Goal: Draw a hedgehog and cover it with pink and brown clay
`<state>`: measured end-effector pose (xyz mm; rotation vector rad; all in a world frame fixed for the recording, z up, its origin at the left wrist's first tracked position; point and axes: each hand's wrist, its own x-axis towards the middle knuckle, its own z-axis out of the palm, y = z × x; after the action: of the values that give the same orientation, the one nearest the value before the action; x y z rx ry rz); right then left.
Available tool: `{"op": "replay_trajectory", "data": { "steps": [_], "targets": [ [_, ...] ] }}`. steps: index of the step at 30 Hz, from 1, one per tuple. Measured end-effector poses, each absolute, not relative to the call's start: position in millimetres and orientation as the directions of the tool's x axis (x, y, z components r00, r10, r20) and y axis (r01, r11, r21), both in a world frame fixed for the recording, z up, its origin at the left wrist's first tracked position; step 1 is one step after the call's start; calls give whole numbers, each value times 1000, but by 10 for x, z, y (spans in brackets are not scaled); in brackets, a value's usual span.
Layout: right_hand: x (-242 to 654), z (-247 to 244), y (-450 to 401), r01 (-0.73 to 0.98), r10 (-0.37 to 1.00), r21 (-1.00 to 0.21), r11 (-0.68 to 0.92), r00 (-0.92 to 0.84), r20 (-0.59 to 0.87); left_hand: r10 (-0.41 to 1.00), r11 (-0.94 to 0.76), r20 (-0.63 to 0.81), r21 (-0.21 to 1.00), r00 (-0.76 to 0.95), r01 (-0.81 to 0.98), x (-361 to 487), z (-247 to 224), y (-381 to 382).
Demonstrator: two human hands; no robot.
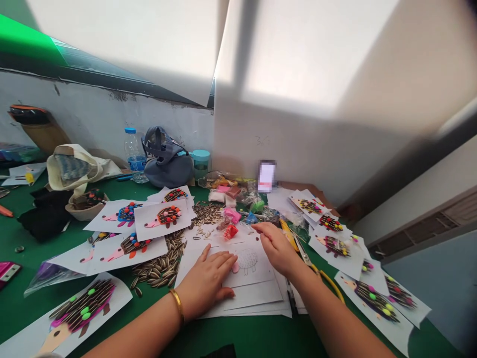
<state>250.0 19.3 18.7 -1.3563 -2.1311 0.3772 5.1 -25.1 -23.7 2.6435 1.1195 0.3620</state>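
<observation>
My left hand [208, 278] lies with its fingers spread on the stacked white papers [257, 293], its fingertips by a small pink clay piece [235, 267]. The pink piece sits at the left end of a pencil-drawn hedgehog [248, 260]. To the right of the drawing, my right hand [274, 246] hovers over or rests on the paper's edge, fingers together and pointing left; whether it holds anything is hidden. Small dark bits lie near its fingertips. Beyond the papers are bags of red clay [230, 231], pink clay [231, 215] and blue clay [251, 218].
Sunflower seeds [160, 266] are heaped on the left. Seed-and-clay hedgehog cards [164, 219] lie left, with more cards [335, 248] right. Yellow-handled scissors [307, 256] are beside my right forearm. A phone [266, 176], bottle [134, 156], blue bag [167, 161] and cup [201, 164] stand behind.
</observation>
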Motion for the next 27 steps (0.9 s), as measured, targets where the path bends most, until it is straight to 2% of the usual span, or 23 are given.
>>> {"op": "replay_trajectory", "data": {
  "steps": [1,3,6,10,21,27],
  "targets": [
    [2492,179,97,689,878,-554,468,-290,381,726,-675,128,318,676,665,51,-233,-251],
    [2461,137,-91,677,886,-584,449,-251,390,723,-678,118,313,681,665,50,-226,-250],
    [2397,14,-301,629,941,-701,336,-208,265,715,-685,105,302,691,663,50,-219,-246],
    [2326,-155,-406,509,968,-825,248,-173,184,707,-694,87,275,702,665,50,-215,-244],
    [2257,-235,-404,494,931,-794,354,-271,245,697,-709,116,260,707,656,42,-236,-249],
    [2281,-230,-402,524,920,-756,393,-240,311,682,-722,132,275,719,635,12,-229,-239]
  ]
}}
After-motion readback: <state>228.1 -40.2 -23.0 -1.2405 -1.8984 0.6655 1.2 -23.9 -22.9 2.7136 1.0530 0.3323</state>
